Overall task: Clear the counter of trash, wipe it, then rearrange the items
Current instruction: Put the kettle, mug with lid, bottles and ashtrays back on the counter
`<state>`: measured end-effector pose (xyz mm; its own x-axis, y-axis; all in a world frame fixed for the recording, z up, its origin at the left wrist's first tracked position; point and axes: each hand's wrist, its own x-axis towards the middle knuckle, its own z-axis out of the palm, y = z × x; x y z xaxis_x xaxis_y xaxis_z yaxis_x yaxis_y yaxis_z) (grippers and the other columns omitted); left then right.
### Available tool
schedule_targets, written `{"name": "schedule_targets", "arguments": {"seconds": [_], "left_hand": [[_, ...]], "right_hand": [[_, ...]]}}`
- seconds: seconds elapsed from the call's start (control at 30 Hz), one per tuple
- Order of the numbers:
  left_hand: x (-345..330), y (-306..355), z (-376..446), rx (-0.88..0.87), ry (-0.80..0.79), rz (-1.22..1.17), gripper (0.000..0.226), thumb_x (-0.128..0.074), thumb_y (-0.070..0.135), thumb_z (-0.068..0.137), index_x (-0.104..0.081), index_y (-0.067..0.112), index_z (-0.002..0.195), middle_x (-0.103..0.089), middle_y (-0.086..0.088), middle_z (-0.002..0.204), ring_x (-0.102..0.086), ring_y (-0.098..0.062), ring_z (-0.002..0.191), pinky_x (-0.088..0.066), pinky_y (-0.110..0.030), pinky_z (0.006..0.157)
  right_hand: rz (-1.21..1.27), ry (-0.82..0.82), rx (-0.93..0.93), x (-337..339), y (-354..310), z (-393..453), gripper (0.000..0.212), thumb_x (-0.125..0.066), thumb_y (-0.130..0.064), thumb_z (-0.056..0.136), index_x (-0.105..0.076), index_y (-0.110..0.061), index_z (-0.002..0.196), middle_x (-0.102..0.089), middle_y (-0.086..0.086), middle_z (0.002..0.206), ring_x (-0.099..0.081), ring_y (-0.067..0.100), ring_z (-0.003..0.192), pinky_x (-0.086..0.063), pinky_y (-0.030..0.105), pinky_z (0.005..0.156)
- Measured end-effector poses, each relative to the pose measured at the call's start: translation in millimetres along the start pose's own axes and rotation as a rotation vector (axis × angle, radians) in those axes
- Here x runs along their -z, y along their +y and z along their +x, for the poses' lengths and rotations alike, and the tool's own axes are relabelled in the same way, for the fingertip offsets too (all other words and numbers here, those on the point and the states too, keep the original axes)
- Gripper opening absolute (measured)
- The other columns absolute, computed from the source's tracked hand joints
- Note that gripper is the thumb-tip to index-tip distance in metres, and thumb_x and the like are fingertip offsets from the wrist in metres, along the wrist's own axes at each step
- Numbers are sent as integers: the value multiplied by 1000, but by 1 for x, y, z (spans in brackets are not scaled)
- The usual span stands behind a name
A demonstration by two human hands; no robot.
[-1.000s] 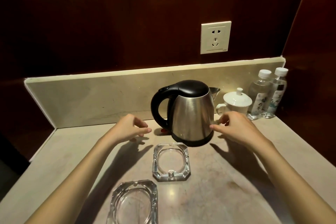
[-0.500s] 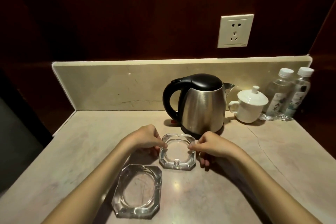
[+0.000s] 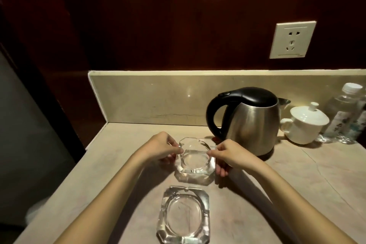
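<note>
A clear glass ashtray [image 3: 195, 164] is held between both hands over the beige stone counter [image 3: 297, 184], tilted with its far edge raised. My left hand [image 3: 161, 147] pinches its left rim and my right hand [image 3: 229, 155] pinches its right rim. A second glass ashtray [image 3: 184, 216] lies flat on the counter just in front of the first. Behind and to the right stands a steel kettle [image 3: 251, 123] with a black lid and handle.
A white lidded cup [image 3: 305, 125] and two water bottles [image 3: 340, 117] stand at the back right. A low stone backsplash [image 3: 158, 99] runs along the rear, with a wall socket [image 3: 292, 39] above. The counter's left edge drops to a dark floor.
Both hands left the kettle's sides, came down onto the nearer ashtray's rims, and now hold it with its far edge tipped up. The camera has swung left.
</note>
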<state>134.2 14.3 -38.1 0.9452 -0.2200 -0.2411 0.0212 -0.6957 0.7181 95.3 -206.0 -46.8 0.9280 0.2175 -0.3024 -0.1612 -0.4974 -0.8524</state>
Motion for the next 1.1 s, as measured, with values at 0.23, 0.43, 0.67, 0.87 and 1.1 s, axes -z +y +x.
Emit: {"name": "schedule_targets", "arguments": {"seconds": [0.23, 0.43, 0.67, 0.87, 1.1], "left_hand": [[68, -54, -5, 63, 123, -34, 7, -74, 12, 81, -74, 5, 82, -61, -2, 59, -53, -1, 37, -43, -16, 40], [107, -111, -5, 126, 202, 57, 13, -77, 23, 79, -77, 11, 83, -71, -10, 74, -55, -10, 55, -46, -22, 60], [125, -143, -5, 138, 218, 118, 18, -76, 29, 80, -74, 12, 85, -63, 3, 69, -58, 0, 49, -37, -11, 43], [141, -161, -16, 140, 237, 78, 33, -75, 36, 79, -68, 15, 104, -70, 1, 77, -62, -6, 61, -45, -17, 55], [160, -159, -47, 138, 150, -49, 32, -72, 28, 83, -60, 14, 109, -71, -8, 90, -70, -12, 71, -52, -19, 54]], "right_hand": [[73, -59, 12, -61, -51, 57, 31, -48, -17, 100, -58, 2, 77, -60, 7, 46, -57, 13, 36, -46, 20, 39], [73, -121, -6, -116, -80, 98, 34, -47, -15, 100, -58, 4, 75, -59, 4, 41, -55, 11, 34, -47, 20, 38], [100, -154, -35, -147, -90, 123, 29, -50, -11, 98, -60, 8, 78, -59, 10, 43, -58, 15, 35, -48, 22, 38], [96, -161, -53, -153, -98, 142, 26, -51, -13, 98, -61, 4, 81, -61, 7, 43, -58, 12, 36, -49, 19, 40], [120, -169, -58, -164, -122, 171, 29, -50, -8, 98, -58, 4, 72, -58, 10, 41, -54, 13, 32, -47, 20, 38]]}}
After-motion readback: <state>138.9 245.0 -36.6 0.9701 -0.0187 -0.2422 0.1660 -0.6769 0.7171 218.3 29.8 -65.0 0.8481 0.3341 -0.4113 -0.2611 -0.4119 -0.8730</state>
